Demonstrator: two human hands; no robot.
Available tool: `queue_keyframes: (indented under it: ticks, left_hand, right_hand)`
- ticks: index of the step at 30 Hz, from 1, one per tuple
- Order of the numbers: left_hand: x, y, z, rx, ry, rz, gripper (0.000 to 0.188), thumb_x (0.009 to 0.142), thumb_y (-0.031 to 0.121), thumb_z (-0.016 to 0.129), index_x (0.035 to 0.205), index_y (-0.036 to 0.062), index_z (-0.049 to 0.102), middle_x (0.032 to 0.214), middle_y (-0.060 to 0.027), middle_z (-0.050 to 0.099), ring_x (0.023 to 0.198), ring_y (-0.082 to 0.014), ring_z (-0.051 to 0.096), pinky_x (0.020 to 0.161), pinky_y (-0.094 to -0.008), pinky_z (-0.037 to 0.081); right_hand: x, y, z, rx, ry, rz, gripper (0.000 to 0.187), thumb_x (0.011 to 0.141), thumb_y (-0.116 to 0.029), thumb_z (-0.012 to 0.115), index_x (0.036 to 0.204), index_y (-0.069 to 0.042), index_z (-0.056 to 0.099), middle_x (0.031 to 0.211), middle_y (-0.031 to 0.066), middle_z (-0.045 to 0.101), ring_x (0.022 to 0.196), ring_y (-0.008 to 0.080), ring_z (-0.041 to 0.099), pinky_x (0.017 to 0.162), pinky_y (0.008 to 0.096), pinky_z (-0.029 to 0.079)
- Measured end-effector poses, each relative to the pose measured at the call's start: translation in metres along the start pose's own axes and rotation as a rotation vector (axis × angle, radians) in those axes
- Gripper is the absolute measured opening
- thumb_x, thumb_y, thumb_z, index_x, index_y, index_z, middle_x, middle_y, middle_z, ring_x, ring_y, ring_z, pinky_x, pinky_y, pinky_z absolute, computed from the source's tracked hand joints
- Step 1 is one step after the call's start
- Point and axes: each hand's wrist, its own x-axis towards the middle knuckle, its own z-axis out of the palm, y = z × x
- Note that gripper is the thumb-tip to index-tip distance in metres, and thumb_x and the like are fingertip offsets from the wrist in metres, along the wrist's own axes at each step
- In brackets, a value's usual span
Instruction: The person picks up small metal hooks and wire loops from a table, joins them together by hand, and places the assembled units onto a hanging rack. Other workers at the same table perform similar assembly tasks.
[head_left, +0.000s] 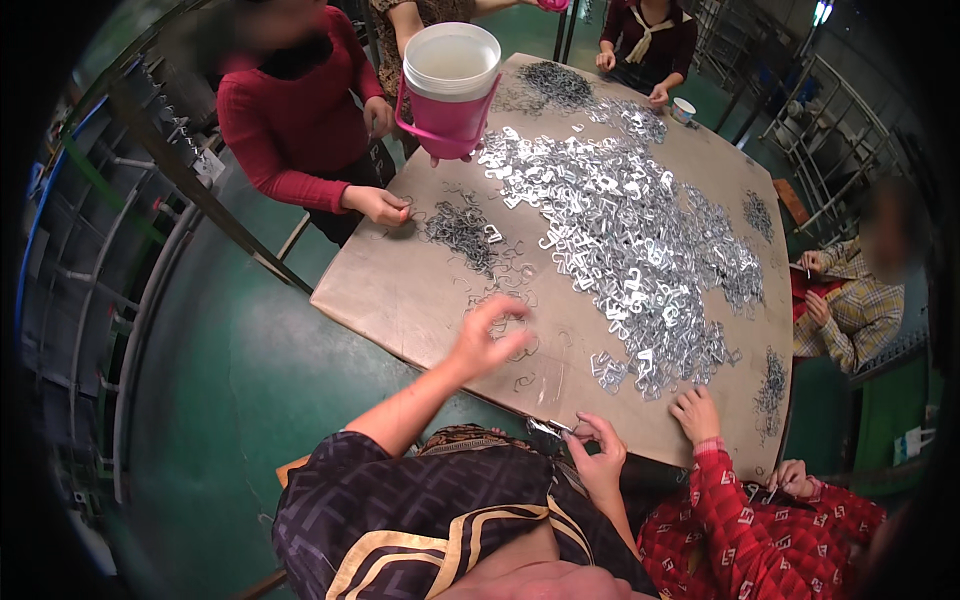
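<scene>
My left hand [492, 338] is over the near left part of the table, slightly blurred. Its fingers are curved and apart, and nothing shows between them. Thin bent wire pieces [512, 268] lie scattered just beyond it. At the table's near edge, my right hand [598, 458] pinches small shiny metal clips [547, 428] between thumb and fingers; how many I cannot tell. A large heap of silver metal clips [620, 230] spreads across the middle of the table [400, 300]. Farther left sits a darker pile of wire pieces [462, 238].
A person in red [290, 130] stands at the left. Another person's hands hold a pink and white bucket [447, 95] over the far left edge. Close on my right, a co-worker's hand [697, 412] touches the table. A small cup [683, 109] stands at the far corner.
</scene>
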Motion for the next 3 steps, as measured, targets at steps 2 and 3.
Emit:
queue_keyframes:
  ticks: [2, 3]
  left_hand:
    - [0.056, -0.001, -0.05, 0.265, 0.428, 0.185, 0.037, 0.072, 0.01, 0.079, 0.103, 0.0029, 0.06, 0.1, -0.0089, 0.064, 0.089, -0.021, 0.059, 0.08, -0.0322, 0.047]
    - [0.08, -0.005, -0.077, 0.286, 0.589, 0.145, 0.039, 0.073, 0.013, 0.08, 0.105, 0.0039, 0.06, 0.106, -0.009, 0.062, 0.094, -0.023, 0.058, 0.084, -0.0312, 0.045]
  right_hand:
    - [-0.002, 0.006, 0.0, 0.048, -0.017, 0.062, 0.039, 0.074, 0.007, 0.073, 0.11, -0.001, 0.063, 0.078, 0.0079, 0.068, 0.071, 0.0119, 0.064, 0.067, 0.024, 0.051]
    - [-0.002, 0.001, -0.001, 0.065, -0.037, 0.076, 0.04, 0.075, 0.007, 0.073, 0.113, 0.0, 0.061, 0.077, 0.0062, 0.067, 0.071, 0.0105, 0.062, 0.069, 0.0231, 0.05]
